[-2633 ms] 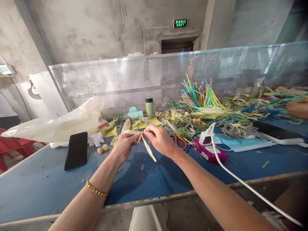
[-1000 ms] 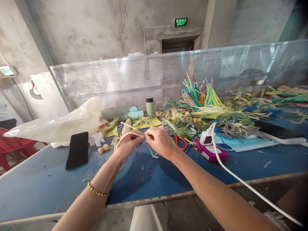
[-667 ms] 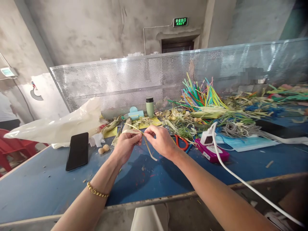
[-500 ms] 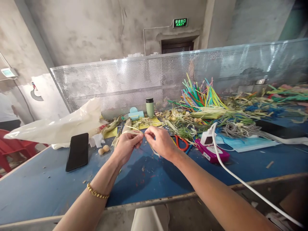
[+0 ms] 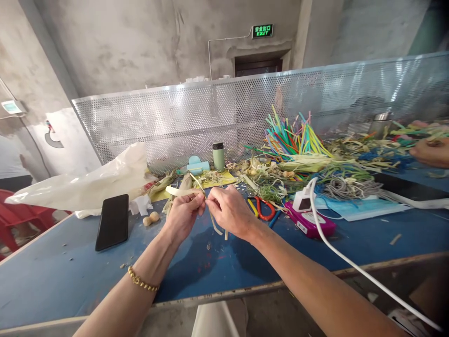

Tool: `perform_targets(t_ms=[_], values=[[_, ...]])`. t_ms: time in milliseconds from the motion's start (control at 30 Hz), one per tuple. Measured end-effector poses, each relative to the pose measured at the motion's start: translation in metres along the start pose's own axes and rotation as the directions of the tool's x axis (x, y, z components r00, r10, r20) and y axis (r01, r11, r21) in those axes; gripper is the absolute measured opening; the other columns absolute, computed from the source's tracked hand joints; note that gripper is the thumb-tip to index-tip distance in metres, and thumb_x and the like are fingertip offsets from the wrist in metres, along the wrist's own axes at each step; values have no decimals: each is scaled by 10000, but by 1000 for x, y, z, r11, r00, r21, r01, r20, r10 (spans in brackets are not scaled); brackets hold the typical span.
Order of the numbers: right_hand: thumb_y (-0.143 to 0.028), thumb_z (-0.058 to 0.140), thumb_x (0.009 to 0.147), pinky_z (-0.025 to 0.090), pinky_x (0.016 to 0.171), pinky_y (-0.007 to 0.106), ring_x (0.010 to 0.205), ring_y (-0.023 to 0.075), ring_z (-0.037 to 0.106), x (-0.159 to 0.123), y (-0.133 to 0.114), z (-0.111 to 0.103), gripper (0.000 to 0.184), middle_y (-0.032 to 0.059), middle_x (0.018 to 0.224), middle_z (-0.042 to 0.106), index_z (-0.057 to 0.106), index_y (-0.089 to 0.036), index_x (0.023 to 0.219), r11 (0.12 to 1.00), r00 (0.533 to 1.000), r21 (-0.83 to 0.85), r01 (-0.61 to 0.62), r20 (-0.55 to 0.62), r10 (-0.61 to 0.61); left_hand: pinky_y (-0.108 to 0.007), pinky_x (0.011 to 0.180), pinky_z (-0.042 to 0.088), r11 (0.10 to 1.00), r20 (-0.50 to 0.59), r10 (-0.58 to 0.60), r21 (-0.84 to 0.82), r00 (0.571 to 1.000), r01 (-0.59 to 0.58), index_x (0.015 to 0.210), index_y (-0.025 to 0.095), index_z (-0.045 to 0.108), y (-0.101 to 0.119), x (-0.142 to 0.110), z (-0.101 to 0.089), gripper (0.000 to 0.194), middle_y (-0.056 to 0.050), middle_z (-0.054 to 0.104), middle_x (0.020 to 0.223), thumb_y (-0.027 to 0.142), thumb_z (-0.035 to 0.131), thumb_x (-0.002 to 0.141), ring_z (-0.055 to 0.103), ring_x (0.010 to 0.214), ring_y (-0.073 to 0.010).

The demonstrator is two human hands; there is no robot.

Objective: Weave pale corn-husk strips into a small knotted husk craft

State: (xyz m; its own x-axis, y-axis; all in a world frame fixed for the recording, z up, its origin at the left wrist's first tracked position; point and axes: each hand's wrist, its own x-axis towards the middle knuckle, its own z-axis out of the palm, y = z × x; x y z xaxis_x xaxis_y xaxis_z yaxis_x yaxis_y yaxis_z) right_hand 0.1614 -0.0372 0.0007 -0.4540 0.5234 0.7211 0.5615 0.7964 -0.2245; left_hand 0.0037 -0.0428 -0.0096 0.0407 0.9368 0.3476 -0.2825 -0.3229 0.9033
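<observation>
Raised slightly since a moment ago, a pale strip (image 5: 177,191) juts from the left hand's (image 5: 184,215) pinch; the right hand (image 5: 231,210) grips it alongside, tails dangling. Farther off, at right, a co-worker's hand (image 5: 432,152) has appeared.

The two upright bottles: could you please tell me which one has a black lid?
The pale green bottle, nearer the middle of the view; the other bottle, farther right, has a silvery lid.

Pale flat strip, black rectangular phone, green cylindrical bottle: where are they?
Pale flat strip (image 5: 180,192), head view, left stretch.
Black rectangular phone (image 5: 112,222), head view, face centre.
Green cylindrical bottle (image 5: 218,160), head view, body middle.
</observation>
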Motion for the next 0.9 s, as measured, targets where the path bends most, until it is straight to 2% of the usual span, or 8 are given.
perform_targets(t_ms=[100, 200, 267, 367, 433, 467, 633, 900], values=[[-245, 560, 974, 364, 730, 323, 628, 141, 502, 2, 1, -6, 276, -2, 671, 616, 527, -203, 703, 985, 999, 167, -32, -38, 39, -257, 551, 341, 996, 54, -51, -72, 997, 54, 634, 137, 647, 5, -1, -2, 333, 4, 541, 571, 352, 900, 653, 435, 525, -80], [-363, 529, 993, 342, 601, 301, 578, 133, 479, 5, 6, -13, 384, -9, 595, 554, 547, -198, 647, 906, 979, 392, -161, -54, 197, -238, 514, 334, 990, 105, -84, -108, 991, 95, 747, 132, 709, 11, -5, 0, 335, -4, 592, 589, 320, 944, 600, 460, 516, -82], [-403, 548, 975, 345, 565, 291, 570, 130, 484, 7, 8, -15, 388, -6, 586, 554, 597, -186, 657, 795, 959, 552, -250, 28, 282, -230, 493, 333, 991, 137, -81, -97, 987, 95, 788, 127, 732, 14, -7, 3, 356, -8, 609, 585, 314, 956, 583, 475, 506, -86], [-420, 672, 883, 398, 580, 273, 595, 121, 515, 8, 9, -15, 300, 0, 652, 615, 659, -170, 719, 576, 940, 753, -319, 172, 296, -220, 481, 338, 996, 180, -68, -53, 981, 78, 753, 102, 742, 16, -9, 6, 324, -16, 613, 580, 302, 948, 602, 482, 494, -79], [-396, 735, 819, 426, 602, 269, 605, 114, 530, 8, 9, -14, 252, -2, 687, 636, 664, -166, 745, 475, 930, 815, -331, 196, 310, -212, 476, 339, 997, 195, -60, -39, 979, 69, 722, 89, 746, 16, -9, 7, 305, -25, 621, 591, 299, 941, 617, 483, 492, -70], [-383, 748, 800, 431, 606, 268, 602, 112, 533, 8, 9, -13, 241, -6, 680, 632, 659, -165, 745, 453, 927, 828, -330, 194, 321, -209, 473, 340, 997, 200, -58, -39, 978, 67, 718, 86, 750, 16, -9, 7, 302, -32, 630, 602, 298, 941, 618, 485, 494, -68], [-358, 727, 806, 433, 614, 273, 595, 115, 541, 7, 7, -9, 236, -10, 630, 610, 629, -167, 709, 430, 929, 846, -314, 181, 322, -201, 475, 364, 995, 196, -52, -75, 979, 68, 781, 110, 781, 13, -8, 5, 292, -49, 672, 637, 278, 947, 609, 507, 503, -77], [-360, 717, 813, 428, 615, 285, 592, 123, 551, 7, 3, -4, 243, -9, 623, 603, 607, -173, 703, 430, 913, 847, -312, 143, 382, -203, 483, 377, 996, 239, -21, -84, 971, 43, 756, 113, 781, 13, -9, 6, 270, -61, 688, 671, 277, 946, 618, 506, 521, -75]])
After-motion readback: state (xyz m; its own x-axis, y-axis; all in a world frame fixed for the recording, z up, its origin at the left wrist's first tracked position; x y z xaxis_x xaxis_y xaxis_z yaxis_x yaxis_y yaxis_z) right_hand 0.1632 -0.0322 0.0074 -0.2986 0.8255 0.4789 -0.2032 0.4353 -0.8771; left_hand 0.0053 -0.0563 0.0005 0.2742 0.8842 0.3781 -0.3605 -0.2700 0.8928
